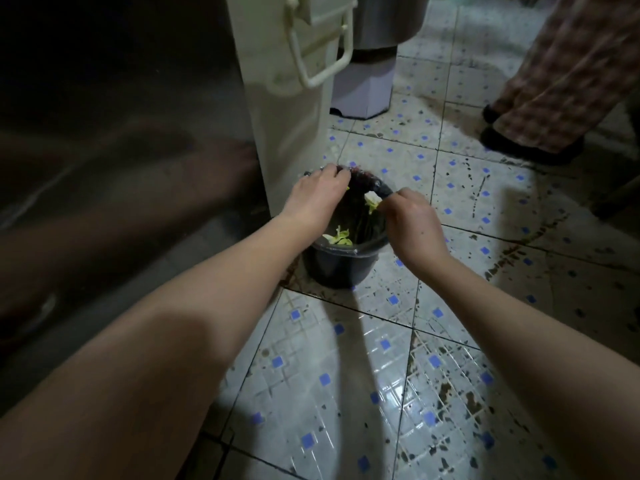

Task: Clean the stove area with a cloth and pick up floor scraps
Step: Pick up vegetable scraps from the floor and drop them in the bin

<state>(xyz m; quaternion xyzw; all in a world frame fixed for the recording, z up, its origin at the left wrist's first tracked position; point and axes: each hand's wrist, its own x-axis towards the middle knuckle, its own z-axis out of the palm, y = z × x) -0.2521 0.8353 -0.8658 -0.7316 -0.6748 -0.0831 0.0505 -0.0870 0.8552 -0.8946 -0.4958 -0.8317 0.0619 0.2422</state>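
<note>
The floor (346,375) is pale glossy tile with a faint lattice, small blue squares and dark brown spatter. Black bin (341,268), dark purplish liner (360,178), pale green and white scraps (341,237). Cream cabinet (287,109), lilac base (363,88), pink-brown checked trousers (561,74), black slippers (519,143).

We count two hands, our left hand (313,197) and right hand (414,225), one dark bin (341,268) with one liner (360,176), at least two clumps of green scraps (341,237), and two dark slippers (526,147).
</note>
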